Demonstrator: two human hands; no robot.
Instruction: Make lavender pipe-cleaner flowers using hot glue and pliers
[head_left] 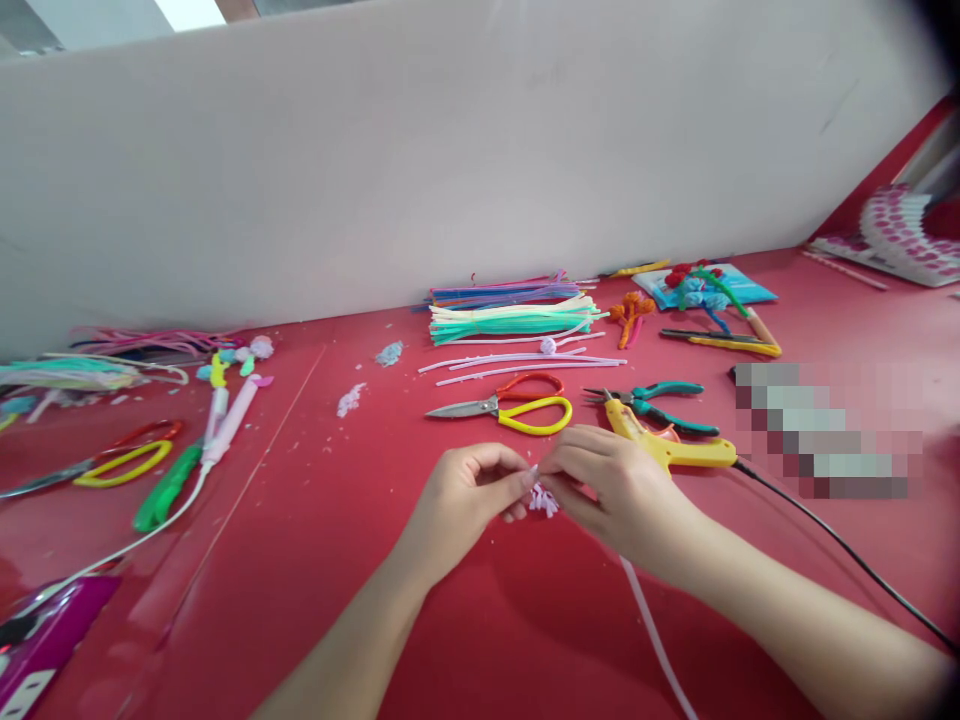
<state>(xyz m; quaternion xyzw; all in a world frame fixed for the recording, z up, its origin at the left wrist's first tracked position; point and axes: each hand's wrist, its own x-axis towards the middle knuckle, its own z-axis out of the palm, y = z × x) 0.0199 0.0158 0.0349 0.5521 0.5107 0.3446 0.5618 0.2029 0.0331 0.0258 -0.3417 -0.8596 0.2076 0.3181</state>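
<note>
Between our fingertips, we are pinching a small lilac piece [534,474], with our left grip [472,490] and right grip [622,490] both grasping it. Just below, some lilac fringe [544,500] is showing; we cannot tell whether it is joined on. Because our fingers are covering most of the piece, we are risking setting it crooked unseen, or crushing the fringe by squeezing unevenly. A long lilac stem [651,630] is trailing from beneath our right wrist, where a careless forearm could be snagging it. Right behind that wrist the yellow glue gun [701,453] is lying, its nozzle beside the pliers [646,394]; reaching outward could be knocking it, and its black cord [832,545] is tightening the right side. Ahead, the scissors [469,409] are pointing leftward, limiting forward reach. Farther off, bundled stems [517,322] are lying near the pale panel [450,150]. Leftward and nearer us, the red desk [322,600] is giving the most room.
</note>
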